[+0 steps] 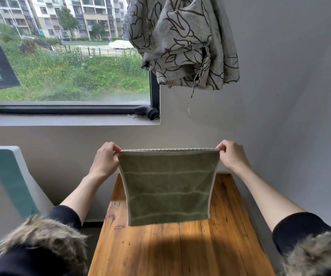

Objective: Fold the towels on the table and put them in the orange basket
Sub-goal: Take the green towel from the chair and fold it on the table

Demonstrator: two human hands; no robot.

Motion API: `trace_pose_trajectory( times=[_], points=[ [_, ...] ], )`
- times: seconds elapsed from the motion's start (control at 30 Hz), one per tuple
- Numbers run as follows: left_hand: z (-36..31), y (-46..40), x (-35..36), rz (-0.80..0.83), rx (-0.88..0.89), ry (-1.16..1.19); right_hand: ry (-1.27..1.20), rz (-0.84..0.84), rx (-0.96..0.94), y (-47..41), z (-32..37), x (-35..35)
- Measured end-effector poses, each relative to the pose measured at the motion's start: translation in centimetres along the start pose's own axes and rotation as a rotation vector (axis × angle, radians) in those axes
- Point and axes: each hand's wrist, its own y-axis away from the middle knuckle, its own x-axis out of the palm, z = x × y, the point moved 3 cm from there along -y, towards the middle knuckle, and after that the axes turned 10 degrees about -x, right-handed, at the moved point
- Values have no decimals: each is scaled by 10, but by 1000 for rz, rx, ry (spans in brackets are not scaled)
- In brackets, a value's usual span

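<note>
A green towel (167, 188) with pale stripes hangs in the air above the wooden table (180, 248), doubled over so that two edges meet along its top. My left hand (106, 159) pinches the top left corner. My right hand (231, 154) pinches the top right corner, and the top edge is stretched taut between them. The towel's lower edge floats just above the tabletop. No orange basket is in view.
The narrow table stands against a grey wall (280, 116). A white and teal panel (11, 180) leans at the left. Above are a window (69, 56) with a black object (147, 112) on its sill and a tied-up patterned curtain (182, 40).
</note>
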Motion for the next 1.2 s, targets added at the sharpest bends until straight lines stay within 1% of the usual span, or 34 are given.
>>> trace_pose_trajectory(
  times=[0.1,0.17,0.23,0.27,0.33,0.4,0.53,0.63,0.7,0.77,0.87,0.93,1.0,1.07,1.13,1.2],
  points=[
    [-9,0,-8,-68,60,78,-59,-161,-92,0,5,-10],
    [-6,7,-10,-96,98,150,-158,-248,-129,10,4,-14],
    [3,18,-9,-81,130,203,-234,-292,-127,25,-2,-12],
    [10,25,-5,-61,133,217,-258,-287,-122,33,-6,-8],
    [28,43,7,7,100,233,-314,-226,-86,53,-18,7],
    [53,69,26,116,20,207,-318,-103,-18,82,-33,30],
    [105,129,69,365,-115,20,-218,224,124,151,-69,75],
    [135,169,92,564,-187,-125,-199,479,212,203,-84,100],
    [150,194,103,728,-216,-208,-231,593,292,238,-93,112],
    [159,215,110,862,-239,-258,-324,664,391,268,-101,118],
    [170,233,111,974,-324,-257,-429,695,533,296,-110,121],
    [174,237,110,1002,-387,-200,-481,693,610,304,-112,122],
    [174,237,107,981,-428,-126,-507,701,655,307,-114,123],
    [171,235,106,924,-457,-48,-537,695,673,305,-114,122],
    [168,232,104,877,-477,8,-534,656,675,301,-115,122],
    [164,225,103,831,-491,56,-550,582,684,294,-115,122]
  ],
)
